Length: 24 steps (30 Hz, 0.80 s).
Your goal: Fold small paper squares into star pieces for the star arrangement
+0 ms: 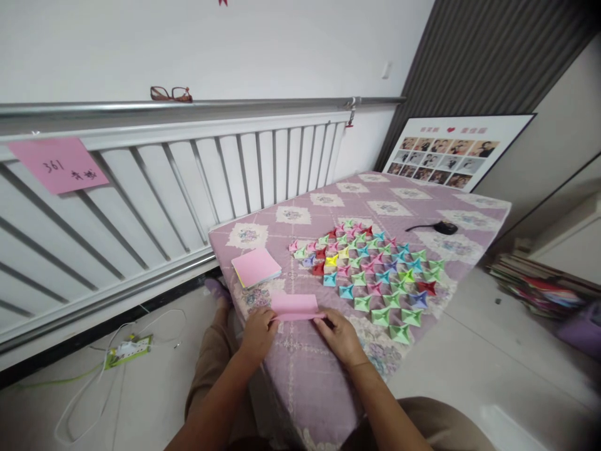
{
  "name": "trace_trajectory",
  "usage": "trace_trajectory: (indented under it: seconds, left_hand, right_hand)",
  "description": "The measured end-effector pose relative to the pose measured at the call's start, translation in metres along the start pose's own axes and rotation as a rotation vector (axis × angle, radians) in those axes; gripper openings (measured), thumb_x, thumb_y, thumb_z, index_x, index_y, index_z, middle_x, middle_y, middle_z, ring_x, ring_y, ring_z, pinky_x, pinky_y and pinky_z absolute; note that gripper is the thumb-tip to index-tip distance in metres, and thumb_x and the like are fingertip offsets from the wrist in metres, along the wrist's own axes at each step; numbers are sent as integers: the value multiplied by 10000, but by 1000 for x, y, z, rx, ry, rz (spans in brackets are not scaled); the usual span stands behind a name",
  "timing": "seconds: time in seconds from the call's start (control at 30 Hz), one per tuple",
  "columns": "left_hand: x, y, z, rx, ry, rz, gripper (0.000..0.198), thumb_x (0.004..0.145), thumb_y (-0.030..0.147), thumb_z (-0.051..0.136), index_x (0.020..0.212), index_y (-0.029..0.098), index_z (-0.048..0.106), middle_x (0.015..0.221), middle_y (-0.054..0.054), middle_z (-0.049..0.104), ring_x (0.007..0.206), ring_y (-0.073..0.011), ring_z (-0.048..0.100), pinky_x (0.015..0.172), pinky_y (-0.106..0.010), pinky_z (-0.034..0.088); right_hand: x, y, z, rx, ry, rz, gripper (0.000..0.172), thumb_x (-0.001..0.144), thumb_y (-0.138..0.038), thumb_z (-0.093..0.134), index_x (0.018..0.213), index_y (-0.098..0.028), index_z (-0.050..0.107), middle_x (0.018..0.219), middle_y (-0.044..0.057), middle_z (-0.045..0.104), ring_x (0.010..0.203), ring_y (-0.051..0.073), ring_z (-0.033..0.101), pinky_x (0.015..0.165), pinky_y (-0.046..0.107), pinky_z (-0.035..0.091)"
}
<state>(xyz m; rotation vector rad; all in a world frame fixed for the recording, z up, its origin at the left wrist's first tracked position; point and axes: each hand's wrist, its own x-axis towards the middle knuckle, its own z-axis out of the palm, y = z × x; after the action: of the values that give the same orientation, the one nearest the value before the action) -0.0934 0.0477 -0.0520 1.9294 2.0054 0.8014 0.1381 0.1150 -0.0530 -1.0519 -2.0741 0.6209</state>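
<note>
Head view: pink sheet point(295, 305) is on the counter point(307, 382), straight ahead of the person, between left hand point(259, 335) and right hand point(342, 338). Long axis runs crosswise, hand to hand; body of the sheet lies on the far side of the fingers point(323, 318), away from the person. Fold line along the near edge. Neither hand is closer: left has the near-left corner, right has the near-right one. Fingers on both sides are narrow, pinching paper at those corners; exact thumb placement underneath, can't tell from here. Paper stack point(256, 266) sits just beyond the sheet, off to the left, pink on top, other colours showing at its edge; left hand is the nearer one to it. Folded paper pieces point(359, 279) spread in rough rows to the right and farther out: green, pink, blue, red, a yellow. Right hand is nearer to those, not touching any. Black object with a cord point(445, 227) lies past them, toward the photo board point(436, 150). Containers: can't make out a box or tray; stack and pieces sit directly on the floral cloth point(323, 407).
</note>
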Motion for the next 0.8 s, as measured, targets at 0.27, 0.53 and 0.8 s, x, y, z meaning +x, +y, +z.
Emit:
trace_trajectory:
  seconds: [0.27, 0.53, 0.8]
  left_hand:
    - [-3, 8, -7, -24, -192, -159, 139, 838, 252, 502, 821, 167, 611, 792, -51, 652, 759, -184, 597, 715, -293, 433]
    - [-16, 28, 0, 141, 216, 1, 515, 853, 185, 469, 1358, 169, 372, 1358, -134, 471, 1271, -271, 418, 1048, -468, 341]
    - [-30, 45, 20, 389, -187, 394, 672, 882, 426, 479, 1461, 194, 228, 1554, -68, 173, 1431, -271, 102, 1136, -566, 134]
  right_hand:
    - [-5, -5, -1, -35, -29, 62, 311, 893, -412, 452, 841, -179, 652, 820, 57, 650, 798, 186, 580, 750, 301, 450]
    - [-4, 2, 6, -141, -16, 132, 280, 860, -422, 503, 877, -180, 642, 780, 52, 644, 729, 185, 566, 687, 290, 430]
    - [-2, 2, 8, -97, -15, 137, 318, 836, -393, 532, 1060, -192, 634, 885, 59, 681, 790, 194, 601, 741, 308, 463]
